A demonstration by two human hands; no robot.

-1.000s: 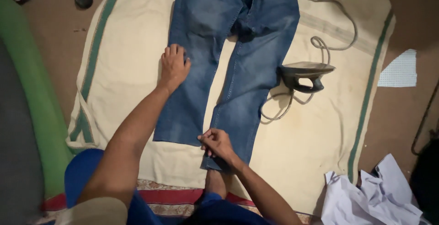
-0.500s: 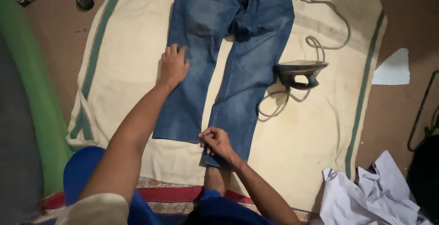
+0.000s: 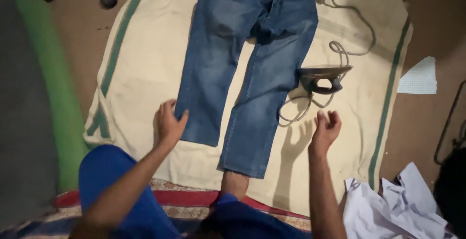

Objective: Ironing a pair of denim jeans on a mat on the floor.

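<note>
A pair of blue jeans (image 3: 242, 69) lies flat on a cream blanket with green stripes (image 3: 145, 74), waistband at the far end, legs toward me. My left hand (image 3: 169, 123) rests open at the outer edge of the left leg near its hem. Raised above the blanket to the right of the right leg, my right hand (image 3: 326, 128) is open and holds nothing. A dark clothes iron (image 3: 321, 77) stands on the blanket just beyond my right hand, beside the right leg, its grey cord (image 3: 357, 35) looping up to a white plug.
A green and grey mattress edge (image 3: 58, 103) runs along the left. Crumpled white cloth (image 3: 398, 205) lies at the lower right. A white patterned sheet (image 3: 418, 76) lies on the brown floor at right. My foot (image 3: 235, 183) sits under the right hem.
My right hand let go of the right leg's hem and moved out to the right. My left hand slid from the thigh down to the left hem.
</note>
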